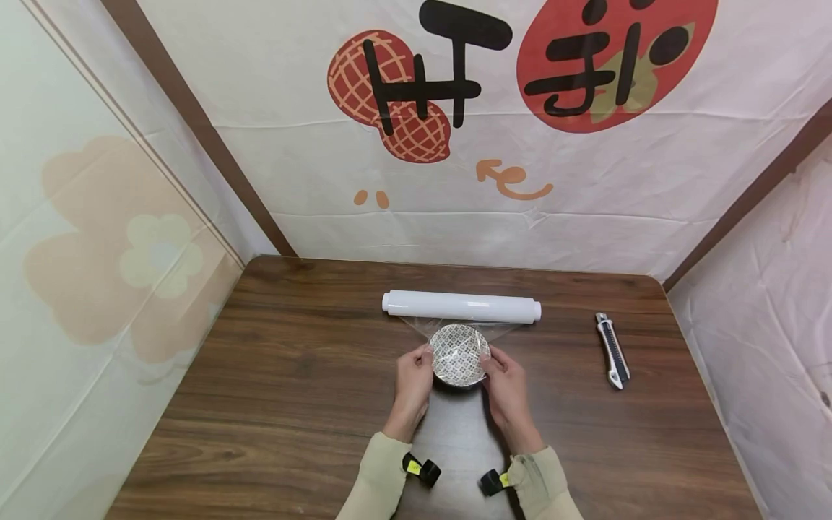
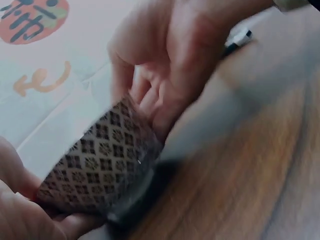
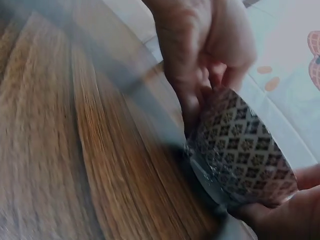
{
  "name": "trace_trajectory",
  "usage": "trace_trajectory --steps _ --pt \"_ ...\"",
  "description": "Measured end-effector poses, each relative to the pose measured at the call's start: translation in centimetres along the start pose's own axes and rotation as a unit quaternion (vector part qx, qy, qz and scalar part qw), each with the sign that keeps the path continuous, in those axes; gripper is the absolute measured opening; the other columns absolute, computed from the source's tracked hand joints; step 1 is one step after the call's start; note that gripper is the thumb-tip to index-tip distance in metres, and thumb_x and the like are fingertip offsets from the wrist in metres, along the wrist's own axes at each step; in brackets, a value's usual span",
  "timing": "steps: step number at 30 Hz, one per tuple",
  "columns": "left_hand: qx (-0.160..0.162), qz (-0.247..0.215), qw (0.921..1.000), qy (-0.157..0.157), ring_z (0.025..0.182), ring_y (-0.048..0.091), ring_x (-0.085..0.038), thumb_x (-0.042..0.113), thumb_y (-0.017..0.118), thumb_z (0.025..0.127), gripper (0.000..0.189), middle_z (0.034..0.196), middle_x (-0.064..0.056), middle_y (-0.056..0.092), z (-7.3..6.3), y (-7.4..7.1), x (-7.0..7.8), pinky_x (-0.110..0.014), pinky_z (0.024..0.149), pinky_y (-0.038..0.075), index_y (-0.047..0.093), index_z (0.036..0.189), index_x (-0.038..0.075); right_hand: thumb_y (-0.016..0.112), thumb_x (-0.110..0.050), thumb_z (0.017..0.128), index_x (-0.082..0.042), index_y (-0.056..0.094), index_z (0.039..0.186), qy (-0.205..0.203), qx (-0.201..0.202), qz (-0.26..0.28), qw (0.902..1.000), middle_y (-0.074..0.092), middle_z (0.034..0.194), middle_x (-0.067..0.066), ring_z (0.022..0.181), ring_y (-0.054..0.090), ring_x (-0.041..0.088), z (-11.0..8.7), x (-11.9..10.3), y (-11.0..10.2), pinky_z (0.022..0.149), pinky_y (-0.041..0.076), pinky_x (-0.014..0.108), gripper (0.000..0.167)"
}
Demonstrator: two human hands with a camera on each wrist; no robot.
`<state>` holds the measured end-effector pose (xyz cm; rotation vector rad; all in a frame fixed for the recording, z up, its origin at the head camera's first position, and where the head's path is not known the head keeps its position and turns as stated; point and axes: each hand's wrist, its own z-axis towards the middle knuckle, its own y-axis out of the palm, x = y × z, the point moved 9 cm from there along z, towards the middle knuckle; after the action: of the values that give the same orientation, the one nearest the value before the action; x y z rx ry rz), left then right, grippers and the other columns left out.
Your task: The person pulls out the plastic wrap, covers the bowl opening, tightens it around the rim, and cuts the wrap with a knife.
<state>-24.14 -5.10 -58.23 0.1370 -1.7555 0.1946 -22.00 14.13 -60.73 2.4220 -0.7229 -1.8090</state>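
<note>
A small bowl (image 1: 460,354) with a dark lattice pattern stands on the table, and clear cling film (image 1: 503,331) stretches over it from the white roll behind. My left hand (image 1: 413,383) pinches the film at the bowl's left rim. On the opposite side, my right hand (image 1: 507,390) pinches it at the right rim, thumb on top. Both wrist views show the patterned outer wall of the bowl (image 2: 100,160) between the two hands, with shiny, crinkled film (image 3: 212,167) low on its side.
The white cling film roll (image 1: 464,307) lies crosswise just behind the bowl. A utility knife (image 1: 613,352) lies to the right on the wooden table (image 1: 292,375). Printed cloth walls (image 1: 455,238) stand at the back and both sides.
</note>
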Motion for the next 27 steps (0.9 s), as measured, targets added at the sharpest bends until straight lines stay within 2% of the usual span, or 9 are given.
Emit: trace_trajectory --steps 3,5,7,10,13,15,18,22,27 --pt "0.014 -0.020 0.9994 -0.026 0.106 0.072 -0.021 0.016 0.065 0.105 0.030 0.125 -0.027 0.073 -0.2 -0.5 -0.8 -0.029 0.085 0.061 0.074 0.124 -0.005 0.066 -0.009 0.103 0.009 0.054 0.146 -0.003 0.030 -0.029 0.9991 0.059 0.144 0.035 0.104 0.071 0.006 -0.2 -0.4 -0.9 0.086 0.058 0.016 0.049" --pt "0.030 -0.032 0.9983 -0.039 0.100 0.073 -0.018 0.022 0.068 0.104 0.032 0.123 -0.024 0.075 -0.7 -0.8 -1.3 -0.027 0.081 0.061 0.075 0.124 -0.001 0.069 -0.015 0.102 0.007 0.054 0.147 -0.010 0.052 -0.047 0.9974 0.059 0.145 0.033 0.112 0.070 0.010 -0.7 -0.8 -1.4 0.089 0.056 0.013 0.052" --pt "0.034 -0.056 0.9968 -0.046 0.115 0.071 -0.021 0.023 0.065 0.106 0.037 0.132 -0.024 0.071 -1.3 -0.8 -1.8 -0.033 0.097 0.061 0.070 0.132 -0.002 0.067 -0.017 0.103 0.006 0.051 0.150 -0.010 0.067 -0.045 0.9967 0.057 0.149 0.031 0.126 0.065 0.016 -1.3 -0.9 -1.7 0.099 0.054 0.015 0.055" --pt "0.000 -0.116 0.9920 -0.051 0.146 0.051 -0.033 0.024 0.052 0.112 0.051 0.157 -0.027 0.051 -2.1 0.2 -2.4 -0.047 0.122 0.043 0.047 0.154 -0.005 0.055 -0.015 0.109 0.006 0.037 0.159 0.008 0.044 0.017 0.9988 0.044 0.161 0.028 0.148 0.048 0.029 -2.2 -0.4 -1.2 0.119 0.045 0.029 0.057" --pt "-0.064 -0.185 0.9792 -0.053 0.161 0.024 -0.037 0.026 0.038 0.116 0.061 0.172 -0.026 0.023 -2.7 2.2 -2.6 -0.052 0.131 0.022 0.018 0.166 -0.003 0.045 -0.012 0.112 0.005 0.021 0.164 0.037 -0.004 0.103 0.9940 0.029 0.170 0.025 0.159 0.031 0.034 -2.6 0.5 0.0 0.130 0.030 0.046 0.060" --pt "-0.094 -0.219 0.9695 -0.056 0.163 0.015 -0.036 0.027 0.031 0.117 0.062 0.175 -0.024 0.013 -2.8 3.3 -2.6 -0.051 0.132 0.017 0.008 0.168 0.000 0.042 -0.011 0.113 0.006 0.014 0.165 0.050 -0.026 0.135 0.9892 0.022 0.173 0.025 0.161 0.025 0.035 -2.7 0.9 0.7 0.132 0.025 0.050 0.062" --pt "-0.093 -0.241 0.9642 -0.058 0.163 0.016 -0.033 0.025 0.027 0.117 0.060 0.176 -0.022 0.012 -2.8 3.7 -2.4 -0.048 0.132 0.019 0.008 0.168 0.000 0.041 -0.010 0.113 0.008 0.013 0.164 0.053 -0.036 0.142 0.9878 0.022 0.172 0.026 0.161 0.026 0.036 -2.6 1.1 1.2 0.132 0.025 0.049 0.061" --pt "-0.066 -0.253 0.9632 -0.062 0.161 0.023 -0.036 0.017 0.030 0.117 0.054 0.172 -0.027 0.020 -2.5 3.4 -2.1 -0.049 0.130 0.025 0.018 0.164 -0.008 0.040 -0.005 0.112 0.012 0.016 0.162 0.043 -0.035 0.100 0.9934 0.027 0.169 0.029 0.158 0.031 0.040 -2.2 1.0 1.0 0.129 0.030 0.048 0.058" --pt "-0.051 -0.258 0.9628 -0.061 0.159 0.025 -0.041 0.011 0.034 0.115 0.052 0.169 -0.032 0.022 -2.2 3.1 -1.5 -0.055 0.128 0.026 0.023 0.159 -0.015 0.039 -0.004 0.112 0.016 0.019 0.160 0.035 -0.036 0.056 0.9972 0.030 0.167 0.033 0.155 0.035 0.041 -1.8 0.6 1.1 0.126 0.033 0.051 0.056"
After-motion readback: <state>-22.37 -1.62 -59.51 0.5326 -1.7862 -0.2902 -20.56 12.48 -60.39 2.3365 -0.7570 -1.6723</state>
